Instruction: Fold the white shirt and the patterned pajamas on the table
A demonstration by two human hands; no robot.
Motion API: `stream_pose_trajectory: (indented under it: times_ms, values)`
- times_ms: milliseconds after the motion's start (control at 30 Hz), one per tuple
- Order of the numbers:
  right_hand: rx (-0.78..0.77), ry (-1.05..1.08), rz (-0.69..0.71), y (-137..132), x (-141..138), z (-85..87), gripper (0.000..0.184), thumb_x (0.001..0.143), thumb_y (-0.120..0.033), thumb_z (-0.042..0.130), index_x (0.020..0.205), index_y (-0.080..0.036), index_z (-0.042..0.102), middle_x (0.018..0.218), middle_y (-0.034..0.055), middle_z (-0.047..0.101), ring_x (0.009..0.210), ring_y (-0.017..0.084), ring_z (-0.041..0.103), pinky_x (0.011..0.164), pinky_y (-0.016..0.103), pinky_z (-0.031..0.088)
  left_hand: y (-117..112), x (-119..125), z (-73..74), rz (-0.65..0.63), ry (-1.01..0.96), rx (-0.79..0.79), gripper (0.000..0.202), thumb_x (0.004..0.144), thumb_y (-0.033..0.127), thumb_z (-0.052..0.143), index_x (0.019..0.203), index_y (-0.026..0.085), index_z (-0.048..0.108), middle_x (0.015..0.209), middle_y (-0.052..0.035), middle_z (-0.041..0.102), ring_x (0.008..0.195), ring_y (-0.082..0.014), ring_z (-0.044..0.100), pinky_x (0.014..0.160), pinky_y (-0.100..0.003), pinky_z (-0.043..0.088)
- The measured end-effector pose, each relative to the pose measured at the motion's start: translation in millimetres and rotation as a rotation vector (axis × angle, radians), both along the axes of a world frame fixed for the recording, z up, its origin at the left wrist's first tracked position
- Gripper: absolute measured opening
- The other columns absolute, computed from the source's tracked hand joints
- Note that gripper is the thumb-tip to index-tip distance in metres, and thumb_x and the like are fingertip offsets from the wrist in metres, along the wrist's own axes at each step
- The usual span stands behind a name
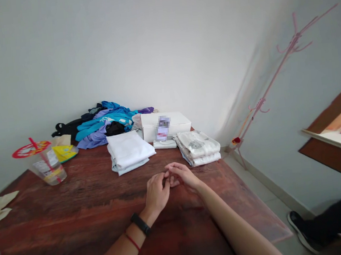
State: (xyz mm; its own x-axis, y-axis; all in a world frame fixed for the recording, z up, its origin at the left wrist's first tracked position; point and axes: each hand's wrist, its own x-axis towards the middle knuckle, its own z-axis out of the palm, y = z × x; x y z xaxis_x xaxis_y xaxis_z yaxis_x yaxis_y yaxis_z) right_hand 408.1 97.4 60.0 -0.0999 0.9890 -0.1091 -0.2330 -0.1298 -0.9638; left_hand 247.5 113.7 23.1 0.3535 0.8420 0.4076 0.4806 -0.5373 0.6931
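My left hand (158, 190) and my right hand (182, 175) meet above the middle of the wooden table (91, 217). Their fingers are curled and touch each other at the tips. Whatever lies between them, if anything, is hidden. A black band (140, 224) and a thin red string circle my left wrist. Just beyond my left hand lies a folded white cloth stack (132, 149), with a paler grey-blue layer beneath. Past my right hand is a folded stack of whitish patterned fabric (199, 146).
A white box (166, 121) and a heap of blue, purple and black clothes (105, 122) lie by the wall. At left stand a plastic cup with straw (48, 166) and a yellow packet (65, 152). A pink coat stand (277, 71) and a person's shoe (303, 231) are right.
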Motion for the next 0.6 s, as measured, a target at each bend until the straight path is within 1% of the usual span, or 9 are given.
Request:
stream_pose_trajectory:
  times_ms: [100, 167, 300, 467, 600]
  values:
    - [0.032, 0.037, -0.020, 8, 1, -19.5, 0.040, 0.080, -0.049, 0.077, 0.103, -0.018, 0.067, 0.078, 0.0005, 0.071, 0.056, 0.010, 0.061, 0.056, 0.024, 0.056, 1, 0, -0.9, -0.014, 0.037, 0.008, 0.015, 0.094, 0.020, 0.055, 0.096, 0.022, 0.069, 0.105, -0.0087, 0.074, 0.107, -0.0294, 0.064, 0.096, -0.044, 0.045]
    - [0.045, 0.053, 0.004, 6, 5, -25.7, 0.038, 0.082, -0.047, 0.076, 0.105, -0.018, 0.068, 0.079, 0.0018, 0.071, 0.059, 0.010, 0.062, 0.057, 0.023, 0.057, 1, 1, -1.0, -0.029, 0.049, 0.008, 0.015, 0.094, 0.022, 0.055, 0.096, 0.023, 0.070, 0.107, -0.0089, 0.074, 0.111, -0.0302, 0.063, 0.099, -0.045, 0.044]
    - [0.056, 0.090, 0.035, -3, 12, -23.4, 0.034, 0.087, -0.046, 0.072, 0.107, -0.018, 0.069, 0.082, 0.0033, 0.071, 0.061, 0.011, 0.063, 0.058, 0.024, 0.058, 1, 2, -0.8, -0.066, 0.027, -0.014, 0.017, 0.094, 0.023, 0.054, 0.096, 0.022, 0.071, 0.111, -0.0098, 0.073, 0.113, -0.0298, 0.062, 0.102, -0.045, 0.042]
    - [0.068, 0.090, 0.079, -7, 13, -18.3, 0.032, 0.088, -0.044, 0.071, 0.108, -0.018, 0.069, 0.084, 0.0031, 0.071, 0.060, 0.011, 0.064, 0.057, 0.023, 0.057, 2, 2, 0.2, -0.107, -0.028, -0.061, 0.031, 0.092, 0.013, 0.040, 0.090, 0.022, 0.069, 0.105, -0.0078, 0.074, 0.106, -0.0258, 0.064, 0.099, -0.041, 0.044]
    - [0.069, 0.094, 0.078, -6, 14, -19.5, 0.032, 0.087, -0.043, 0.072, 0.108, -0.019, 0.069, 0.082, 0.0020, 0.070, 0.059, 0.011, 0.064, 0.058, 0.023, 0.057, 0, 1, 6.4, -0.171, -0.087, -0.121, 0.031, 0.095, 0.019, 0.040, 0.083, 0.023, 0.068, 0.098, -0.0073, 0.073, 0.102, -0.0257, 0.063, 0.099, -0.041, 0.043]
